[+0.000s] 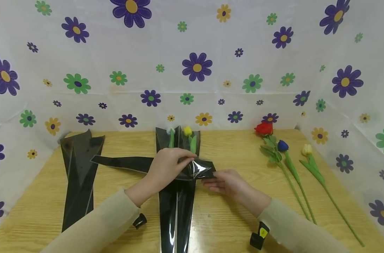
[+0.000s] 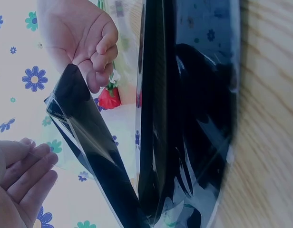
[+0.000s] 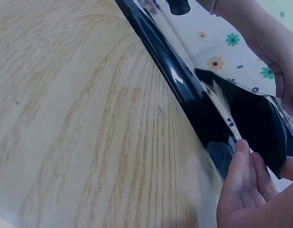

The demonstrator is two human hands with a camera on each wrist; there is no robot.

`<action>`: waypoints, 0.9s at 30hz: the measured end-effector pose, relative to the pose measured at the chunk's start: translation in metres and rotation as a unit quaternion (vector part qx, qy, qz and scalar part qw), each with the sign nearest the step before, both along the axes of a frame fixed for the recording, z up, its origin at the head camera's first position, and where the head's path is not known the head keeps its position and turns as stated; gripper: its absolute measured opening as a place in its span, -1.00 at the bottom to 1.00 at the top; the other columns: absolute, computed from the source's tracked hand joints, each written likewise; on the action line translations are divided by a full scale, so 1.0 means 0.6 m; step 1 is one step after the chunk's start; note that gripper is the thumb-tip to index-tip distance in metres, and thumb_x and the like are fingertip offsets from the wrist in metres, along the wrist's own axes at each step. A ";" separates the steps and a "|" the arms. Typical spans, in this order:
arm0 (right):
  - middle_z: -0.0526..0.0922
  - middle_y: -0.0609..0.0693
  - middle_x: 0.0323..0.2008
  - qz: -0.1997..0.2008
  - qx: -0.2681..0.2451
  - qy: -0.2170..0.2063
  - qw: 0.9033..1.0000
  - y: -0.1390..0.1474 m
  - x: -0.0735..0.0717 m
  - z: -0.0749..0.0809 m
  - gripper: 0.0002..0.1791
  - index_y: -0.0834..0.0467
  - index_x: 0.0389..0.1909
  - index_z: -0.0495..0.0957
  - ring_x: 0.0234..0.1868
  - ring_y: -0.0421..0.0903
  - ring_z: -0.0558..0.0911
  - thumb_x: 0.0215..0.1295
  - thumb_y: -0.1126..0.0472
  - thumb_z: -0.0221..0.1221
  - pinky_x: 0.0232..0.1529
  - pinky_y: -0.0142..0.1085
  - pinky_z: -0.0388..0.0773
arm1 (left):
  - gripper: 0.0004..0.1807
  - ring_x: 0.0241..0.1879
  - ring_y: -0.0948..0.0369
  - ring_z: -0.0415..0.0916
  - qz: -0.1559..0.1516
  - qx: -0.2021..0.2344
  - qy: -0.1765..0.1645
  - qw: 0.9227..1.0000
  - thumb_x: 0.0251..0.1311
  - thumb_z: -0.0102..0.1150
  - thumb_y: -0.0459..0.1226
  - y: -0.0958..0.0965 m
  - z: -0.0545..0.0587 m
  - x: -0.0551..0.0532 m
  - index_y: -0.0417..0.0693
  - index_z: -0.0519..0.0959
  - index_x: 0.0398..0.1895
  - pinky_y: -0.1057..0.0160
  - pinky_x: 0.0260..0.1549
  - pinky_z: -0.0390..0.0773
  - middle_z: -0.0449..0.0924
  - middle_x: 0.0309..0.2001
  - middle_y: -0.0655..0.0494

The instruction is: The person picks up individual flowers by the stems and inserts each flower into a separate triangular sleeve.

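The head view shows a black strip [image 1: 125, 162] crossing over the black wrapper [image 1: 168, 207], its end right of the wrapper pinched by the right hand [image 1: 230, 183], the left wrist view the left hand [image 2: 25, 183], thumb and fingertips together, whether gripping anything I cannot tell, and the right wrist view the surface [image 3: 99, 133] beside the wrapper.

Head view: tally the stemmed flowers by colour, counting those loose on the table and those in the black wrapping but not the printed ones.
Red flower: 1
Dark blue flower: 1
Cream flower: 1
Bright yellow flower: 1
Pale bluish flower: 1
Total: 5
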State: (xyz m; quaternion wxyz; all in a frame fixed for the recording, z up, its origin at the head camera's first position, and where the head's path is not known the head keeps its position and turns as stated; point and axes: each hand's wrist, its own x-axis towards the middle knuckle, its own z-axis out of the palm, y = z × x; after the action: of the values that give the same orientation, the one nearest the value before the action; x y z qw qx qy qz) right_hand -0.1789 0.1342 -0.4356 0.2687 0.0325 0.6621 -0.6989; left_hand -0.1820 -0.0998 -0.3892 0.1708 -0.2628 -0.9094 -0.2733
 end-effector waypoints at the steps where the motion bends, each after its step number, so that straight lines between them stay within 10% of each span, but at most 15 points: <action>1: 0.78 0.31 0.09 0.001 -0.001 0.000 1.000 0.000 0.000 0.000 -0.53 0.52 0.32 0.49 -0.12 -0.18 0.83 0.58 0.27 0.07 0.05 -0.29 0.77 | -0.84 -0.14 0.20 0.83 0.001 0.001 -0.001 1.000 0.37 0.41 -0.26 0.000 0.000 0.000 0.04 0.85 -0.05 0.16 -0.15 0.79 0.88 -0.10 0.12; 27: 0.85 -0.13 -0.18 -0.036 0.008 0.026 0.999 0.100 -0.016 0.016 -0.48 0.55 0.37 0.43 -0.16 -0.32 0.80 0.63 0.24 0.14 -0.06 -0.48 0.73 | -0.87 -0.36 0.26 0.78 0.015 -0.017 0.001 1.000 0.36 0.42 -0.23 -0.019 -0.010 0.003 0.03 0.86 -0.11 0.34 -0.41 0.65 0.88 -0.18 0.10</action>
State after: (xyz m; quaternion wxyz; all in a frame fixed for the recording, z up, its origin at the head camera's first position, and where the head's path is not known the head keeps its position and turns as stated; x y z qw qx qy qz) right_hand -0.1886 0.1942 -0.4260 0.2253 0.0404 0.6730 -0.7034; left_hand -0.1803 -0.1114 -0.3950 0.1710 -0.2524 -0.9177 -0.2548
